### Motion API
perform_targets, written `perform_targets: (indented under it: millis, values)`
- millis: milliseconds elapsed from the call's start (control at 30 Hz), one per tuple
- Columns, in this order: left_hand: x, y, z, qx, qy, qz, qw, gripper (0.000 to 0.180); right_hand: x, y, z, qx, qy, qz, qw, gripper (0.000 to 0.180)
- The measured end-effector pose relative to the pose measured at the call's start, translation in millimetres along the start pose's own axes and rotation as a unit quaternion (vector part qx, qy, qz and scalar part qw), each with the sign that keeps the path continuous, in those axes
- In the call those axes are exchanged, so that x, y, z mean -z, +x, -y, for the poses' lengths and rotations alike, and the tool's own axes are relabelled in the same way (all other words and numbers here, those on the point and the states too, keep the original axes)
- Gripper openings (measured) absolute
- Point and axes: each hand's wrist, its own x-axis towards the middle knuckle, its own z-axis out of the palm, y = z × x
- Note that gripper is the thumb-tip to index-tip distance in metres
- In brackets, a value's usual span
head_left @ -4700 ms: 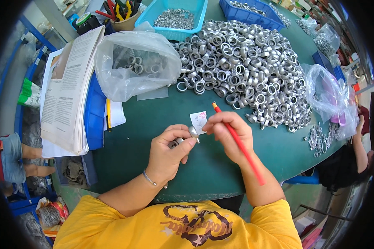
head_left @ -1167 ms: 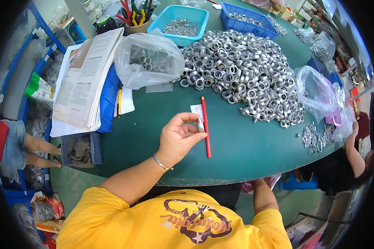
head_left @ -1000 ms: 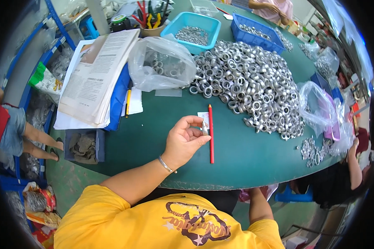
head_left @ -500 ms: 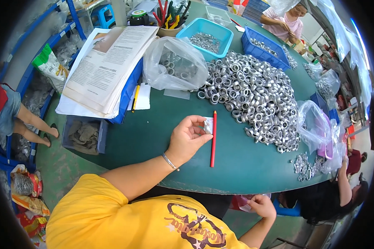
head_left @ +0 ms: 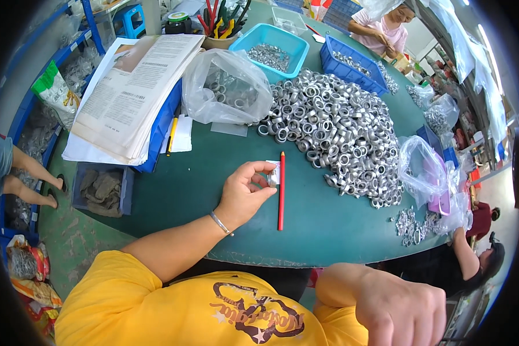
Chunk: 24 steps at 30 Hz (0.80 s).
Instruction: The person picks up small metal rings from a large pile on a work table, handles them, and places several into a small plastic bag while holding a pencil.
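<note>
Above the green tabletop [head_left: 236,147], my left hand [head_left: 241,196] pinches a small silvery metal ring [head_left: 272,178] between thumb and forefinger. A small whitish slip [head_left: 277,167] shows just behind the fingertips. Right beside them a red pencil [head_left: 281,193] lies on the table, pointing away from me. My right hand [head_left: 401,305] is raised close to the camera at the lower right, its fingers curled down. Its palm and fingertips are hidden, so anything in it cannot be seen. A big heap of metal rings [head_left: 340,127] spreads to the right of my left hand.
Beyond the left hand sit a clear bag of rings [head_left: 228,86], a turquoise tray [head_left: 300,55] and a blue crate [head_left: 352,72] of small parts. Papers [head_left: 132,92] lie at left above a rag bin [head_left: 102,190]. Smaller parts [head_left: 412,228] lie near the right edge; co-workers are beyond.
My right hand has come up from below the table edge towards the camera. My left hand keeps its pinch beside the pencil. The whole view has shifted slightly, with things appearing further left.
</note>
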Motion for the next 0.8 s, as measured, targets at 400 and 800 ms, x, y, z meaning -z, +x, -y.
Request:
perform_targets:
  millis: [400, 800]
  values:
    - [3, 7, 2, 0.078, 0.035, 0.022, 0.996, 0.043, 7, -16, 14, 0.013, 0.075, -0.119, 0.990, 0.026]
    - [5, 11, 2, 0.113, -0.054, 0.012, 0.992, 0.045, 8, -19, 33, -0.035, 0.051, -0.217, 0.974, 0.026]
